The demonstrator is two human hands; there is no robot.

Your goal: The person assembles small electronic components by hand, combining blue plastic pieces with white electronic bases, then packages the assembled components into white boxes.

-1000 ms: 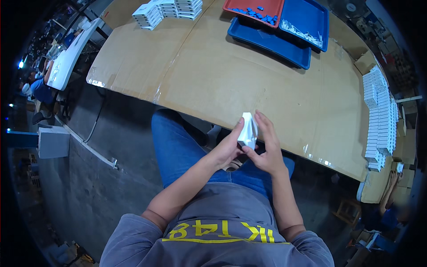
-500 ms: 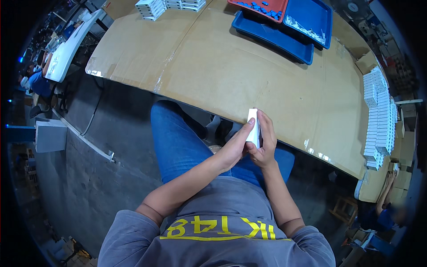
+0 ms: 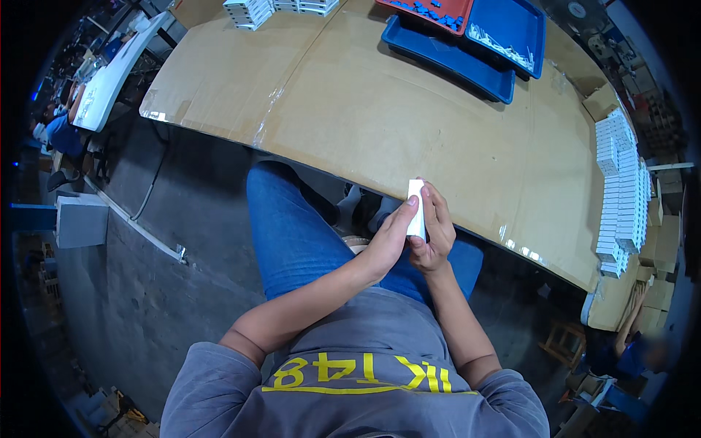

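Small white box [image 3: 416, 210] stands upright between both hands, held over the person's lap just in front of the near edge of the table [image 3: 380, 117]; the left hand [image 3: 391, 237] presses its fingers against the box's left face, thumb side curled around it; the right hand [image 3: 436, 232] wraps the box from the right and behind, fingers closed on it; both grips are firm, neither hand slack. Brown cardboard covers the table; at its far side lie two blue trays [image 3: 467, 58], one stacked partly on the other, and a red tray [image 3: 431, 11] beside them; white boxes stand in a row [image 3: 621, 197] along the right edge, well apart from the hands; more white boxes [image 3: 255, 11] sit at the far left corner.
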